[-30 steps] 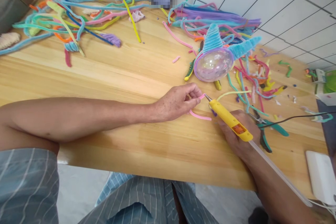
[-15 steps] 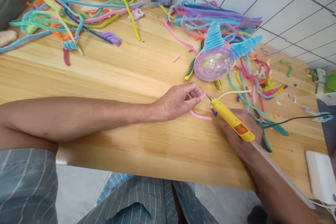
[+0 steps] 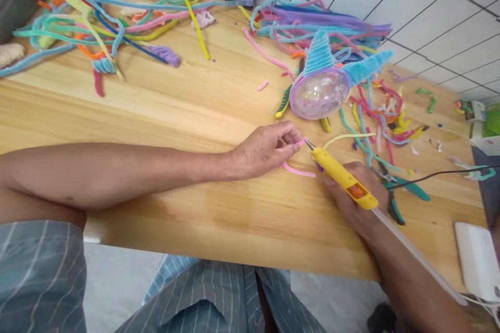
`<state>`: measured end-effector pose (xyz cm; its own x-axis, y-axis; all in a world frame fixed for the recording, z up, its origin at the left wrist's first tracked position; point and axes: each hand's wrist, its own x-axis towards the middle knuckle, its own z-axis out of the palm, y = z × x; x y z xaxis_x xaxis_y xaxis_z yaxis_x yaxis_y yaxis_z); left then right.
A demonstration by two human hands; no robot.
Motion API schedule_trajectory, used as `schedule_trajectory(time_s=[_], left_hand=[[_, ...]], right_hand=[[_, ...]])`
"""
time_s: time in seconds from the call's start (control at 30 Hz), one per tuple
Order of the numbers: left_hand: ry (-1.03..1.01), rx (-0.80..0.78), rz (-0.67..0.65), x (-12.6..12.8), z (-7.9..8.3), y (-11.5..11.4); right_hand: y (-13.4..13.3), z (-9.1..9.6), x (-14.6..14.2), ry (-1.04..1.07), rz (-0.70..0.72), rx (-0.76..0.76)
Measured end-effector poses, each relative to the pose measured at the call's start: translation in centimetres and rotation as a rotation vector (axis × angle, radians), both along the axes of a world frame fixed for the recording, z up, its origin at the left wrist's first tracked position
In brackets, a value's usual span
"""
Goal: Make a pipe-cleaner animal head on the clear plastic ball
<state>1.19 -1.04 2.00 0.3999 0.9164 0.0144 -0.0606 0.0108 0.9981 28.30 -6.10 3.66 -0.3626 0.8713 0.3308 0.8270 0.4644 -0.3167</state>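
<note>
My left hand (image 3: 265, 151) pinches a short pink pipe cleaner (image 3: 299, 170) near its bent upper end, low over the wooden table (image 3: 175, 114). My right hand (image 3: 357, 200) grips a yellow pen-shaped glue gun (image 3: 342, 178), its metal tip touching the pink end held by my left fingers. A clear glue stick (image 3: 417, 255) sticks out of the gun's back along my forearm. Just beyond lies a clear iridescent ball (image 3: 320, 96) with two blue pipe-cleaner horns.
Heaps of coloured pipe cleaners (image 3: 117, 15) cover the far side of the table, and cut scraps (image 3: 383, 114) lie to the right. Teal-handled pliers (image 3: 398, 192) and a black cable (image 3: 441, 174) lie by my right hand. A white device (image 3: 476, 260) sits at the right edge.
Nothing has moved apart from a small shift of the camera; both hands keep the same hold.
</note>
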Motion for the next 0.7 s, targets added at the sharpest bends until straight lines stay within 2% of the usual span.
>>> schedule_trajectory(time_s=[0.13, 0.4, 0.7], left_hand=[[0.01, -0.01, 0.0, -0.03, 0.07, -0.04], [0.005, -0.02, 0.001, 0.02, 0.2, -0.1], [-0.002, -0.029, -0.013, 0.01, 0.15, -0.09]], right_hand=[[-0.13, -0.35, 0.19, 0.036, 0.035, 0.065], [0.09, -0.42, 0.7, 0.013, 0.039, -0.011], [0.01, -0.28, 0.7, -0.026, 0.083, 0.013]])
